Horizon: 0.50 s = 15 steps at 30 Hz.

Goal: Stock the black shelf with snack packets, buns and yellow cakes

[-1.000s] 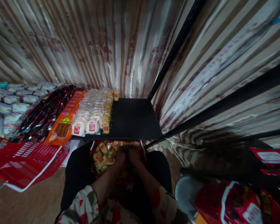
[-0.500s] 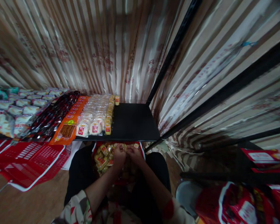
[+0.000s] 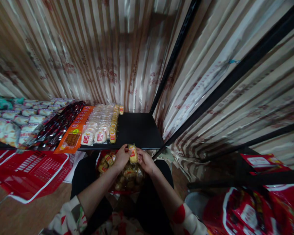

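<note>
A small yellow wrapped cake packet (image 3: 133, 154) with a red label is held upright between my hands. On its left side, my left hand (image 3: 122, 157) grips it with curled fingers. The fingertips of my right hand (image 3: 145, 161) close on its right edge. Below them, between my knees, a red basket (image 3: 97, 158) holds many similar yellow packets (image 3: 129, 175). Just ahead on the black shelf (image 3: 139, 129) stands a column of the same yellow packets (image 3: 113, 130), with a single packet (image 3: 121, 110) beside its far end.
Left along the shelf lie white round packets (image 3: 100, 135), an orange bag (image 3: 72, 133), dark red packs (image 3: 56, 125) and white packs (image 3: 29, 120). A red basket (image 3: 39, 173) sits at lower left. Black shelf posts (image 3: 173, 58) and red bags (image 3: 250, 215) are to the right.
Both hands have risen from the basket toward the shelf's front edge, bringing one yellow packet up between them. The view has shifted slightly.
</note>
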Tool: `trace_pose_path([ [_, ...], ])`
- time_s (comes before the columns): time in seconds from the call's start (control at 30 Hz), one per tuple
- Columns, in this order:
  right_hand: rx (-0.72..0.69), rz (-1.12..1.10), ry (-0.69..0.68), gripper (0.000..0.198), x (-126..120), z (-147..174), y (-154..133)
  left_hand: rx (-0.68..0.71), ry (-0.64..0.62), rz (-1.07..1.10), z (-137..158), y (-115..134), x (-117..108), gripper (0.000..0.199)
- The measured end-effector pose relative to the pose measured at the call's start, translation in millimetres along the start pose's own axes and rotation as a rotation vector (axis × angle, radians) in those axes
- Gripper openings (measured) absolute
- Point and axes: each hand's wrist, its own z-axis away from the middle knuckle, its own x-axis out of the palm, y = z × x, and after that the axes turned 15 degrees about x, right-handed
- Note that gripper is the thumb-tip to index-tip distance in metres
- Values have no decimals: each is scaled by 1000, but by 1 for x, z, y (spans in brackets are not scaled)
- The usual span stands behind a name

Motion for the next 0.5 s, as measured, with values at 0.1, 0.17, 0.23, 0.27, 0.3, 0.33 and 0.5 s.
trace_pose_path([
  [0.1,120,-204,-120,17,3,-2,-9,-2,-3,-40,-8,6,0,23],
  [0.17,110,-284,-152,16,5,-4,-15,3,17,-67,-15,10,0,18],
  [0.23,62,-306,-176,23,6,-8,-20,3,36,-104,-24,15,0,17],
  [0.27,43,-301,-180,28,7,-11,-22,0,44,-125,-29,18,-1,17],
  [0.3,30,-293,-175,33,7,-16,-24,-4,51,-145,-35,22,-1,17],
  [0.33,20,-286,-155,38,7,-21,-27,-8,57,-165,-41,26,-1,17],
  [0.5,-54,-148,19,41,2,-58,-46,-9,66,-238,-78,44,1,14],
])
